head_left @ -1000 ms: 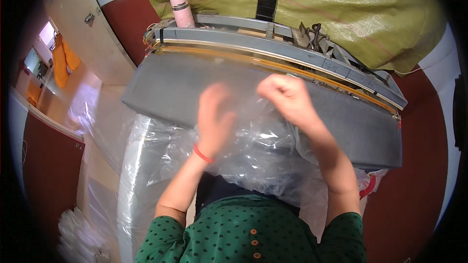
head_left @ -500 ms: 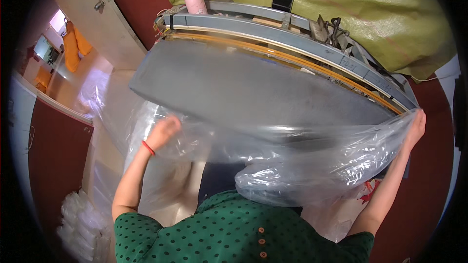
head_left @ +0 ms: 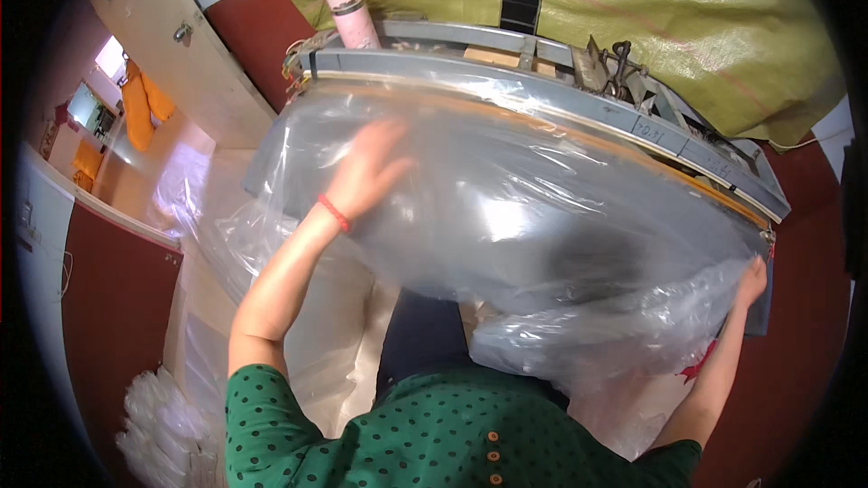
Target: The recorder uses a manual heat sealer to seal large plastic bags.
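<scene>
Hands (head_left: 371,167) on plastic sheet (head_left: 542,208) edges

Two bare hands show: the left hand (head_left: 369,167), with one thin red band at its wrist (head_left: 333,213), and the right hand (head_left: 751,281), both on one large clear plastic sheet (head_left: 542,226) spread over one long grey metal work table (head_left: 271,158). Behind the table stand one pale pink cylindrical bottle (head_left: 351,11), one upright black rectangular phone-like slab (head_left: 521,6) and one big yellow-green woven sack (head_left: 633,9). At lower left lies one stack of clear plastic bags (head_left: 163,425), though how many bags it holds cannot be told; two small orange buttons (head_left: 493,445) show on the one green dotted shirt (head_left: 362,434).
</scene>
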Available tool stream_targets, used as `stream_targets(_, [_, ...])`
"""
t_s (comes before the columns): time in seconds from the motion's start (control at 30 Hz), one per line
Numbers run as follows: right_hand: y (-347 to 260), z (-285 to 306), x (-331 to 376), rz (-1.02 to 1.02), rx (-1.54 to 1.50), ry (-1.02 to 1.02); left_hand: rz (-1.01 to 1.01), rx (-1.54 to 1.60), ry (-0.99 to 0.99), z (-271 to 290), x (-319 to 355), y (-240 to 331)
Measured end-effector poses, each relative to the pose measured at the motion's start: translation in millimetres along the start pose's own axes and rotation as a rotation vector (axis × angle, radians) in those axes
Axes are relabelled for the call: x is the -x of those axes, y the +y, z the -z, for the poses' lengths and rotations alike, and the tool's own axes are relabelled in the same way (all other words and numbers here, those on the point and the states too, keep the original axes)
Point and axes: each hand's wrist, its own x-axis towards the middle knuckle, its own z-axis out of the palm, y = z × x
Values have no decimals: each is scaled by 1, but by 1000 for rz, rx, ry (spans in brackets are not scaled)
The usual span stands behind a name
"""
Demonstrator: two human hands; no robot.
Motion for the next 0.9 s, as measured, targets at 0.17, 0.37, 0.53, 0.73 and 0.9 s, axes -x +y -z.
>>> stream_targets(0.17, [41, 44, 9, -140, 497, -130, 788, -391, -1, -12, 42, -154])
stream_targets(0.37, [19, 45, 17, -199, 438, -68, 863, -394, 32, 15, 68, -283])
stream_targets(0.53, [1, 47, 17, -189, 437, -120, 1161, -480, 64, 30, 96, -338])
stream_targets(0.73, [-3, 48, 21, -164, 523, 8, 541, 477, 308, -26, -22, -64])
stream_targets(0.9, [7, 57, 27, -193, 483, -5, 35, 1102, -933, -66, -35, 248])
